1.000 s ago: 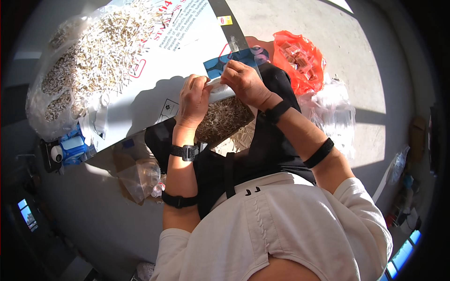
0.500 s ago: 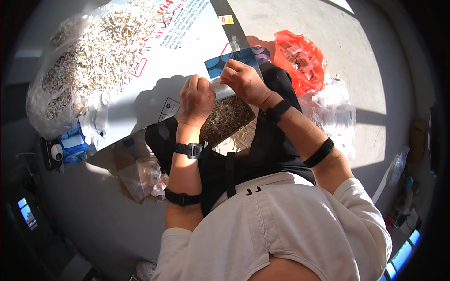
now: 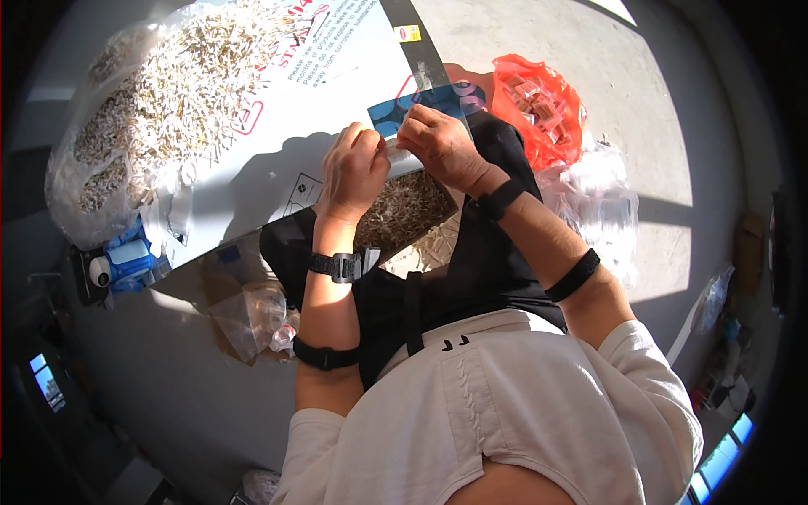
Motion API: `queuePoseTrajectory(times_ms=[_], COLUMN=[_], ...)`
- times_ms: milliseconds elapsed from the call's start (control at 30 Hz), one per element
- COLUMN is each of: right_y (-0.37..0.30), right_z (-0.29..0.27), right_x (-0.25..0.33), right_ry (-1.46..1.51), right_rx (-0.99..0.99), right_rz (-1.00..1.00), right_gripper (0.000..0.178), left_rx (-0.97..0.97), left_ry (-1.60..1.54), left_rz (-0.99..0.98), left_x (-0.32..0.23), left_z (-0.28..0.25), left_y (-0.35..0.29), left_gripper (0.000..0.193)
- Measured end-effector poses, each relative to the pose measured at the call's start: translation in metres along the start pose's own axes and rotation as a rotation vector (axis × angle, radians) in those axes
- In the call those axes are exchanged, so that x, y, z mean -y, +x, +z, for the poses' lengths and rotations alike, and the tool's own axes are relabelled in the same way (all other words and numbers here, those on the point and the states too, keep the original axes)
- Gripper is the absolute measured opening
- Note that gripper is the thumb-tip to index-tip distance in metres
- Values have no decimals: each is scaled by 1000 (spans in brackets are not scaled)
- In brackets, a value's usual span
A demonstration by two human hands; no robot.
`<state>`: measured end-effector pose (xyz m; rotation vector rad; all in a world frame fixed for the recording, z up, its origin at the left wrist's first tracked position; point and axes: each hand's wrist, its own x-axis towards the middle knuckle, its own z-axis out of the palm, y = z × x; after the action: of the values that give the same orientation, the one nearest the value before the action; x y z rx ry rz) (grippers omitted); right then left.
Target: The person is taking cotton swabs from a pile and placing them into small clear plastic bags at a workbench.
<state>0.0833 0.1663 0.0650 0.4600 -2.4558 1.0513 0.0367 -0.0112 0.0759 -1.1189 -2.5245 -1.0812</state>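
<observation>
My left hand [image 3: 355,172] and my right hand [image 3: 443,150] are close together over the near edge of the table, both with fingers pinched. Between their fingertips shows a small clear plastic piece [image 3: 402,158], mostly covered, so its exact kind is hard to make out. Just beyond my right hand lies a translucent blue sheet [image 3: 385,117] at the table's edge. Below the hands, between my knees, a box of thin brownish strips [image 3: 406,212] is partly hidden by my left wrist. A large heap of pale, thin strips [image 3: 172,105] lies on the table to the left, in an open clear bag [image 3: 67,181].
The white-covered table [image 3: 290,156] fills the upper left. A blue-and-white container [image 3: 130,261] stands at its left corner. On the floor to the right are a red plastic bag [image 3: 505,88] of small wrapped pieces and clear plastic packs [image 3: 610,202]. A cardboard box [image 3: 220,295] sits below the table.
My left hand has turned and risen slightly, its fingers now nearer the right hand's fingertips. My right hand has hardly moved.
</observation>
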Motion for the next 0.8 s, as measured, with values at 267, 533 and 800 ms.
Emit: queuePoseTrajectory(times_ms=[267, 533, 800], right_y=[8, 19, 15], right_z=[-7, -2, -15], right_x=[1, -2, -17], right_ry=[-89, -211, -282], right_rx=[40, 118, 169], right_rz=[-76, -145, -184], right_gripper=[16, 15, 10], left_rx=[135, 58, 67], left_ry=[80, 158, 115], left_rz=[6, 108, 82], left_x=[4, 2, 3], left_z=[1, 6, 7], left_y=[12, 8, 7], left_gripper=[12, 15, 14])
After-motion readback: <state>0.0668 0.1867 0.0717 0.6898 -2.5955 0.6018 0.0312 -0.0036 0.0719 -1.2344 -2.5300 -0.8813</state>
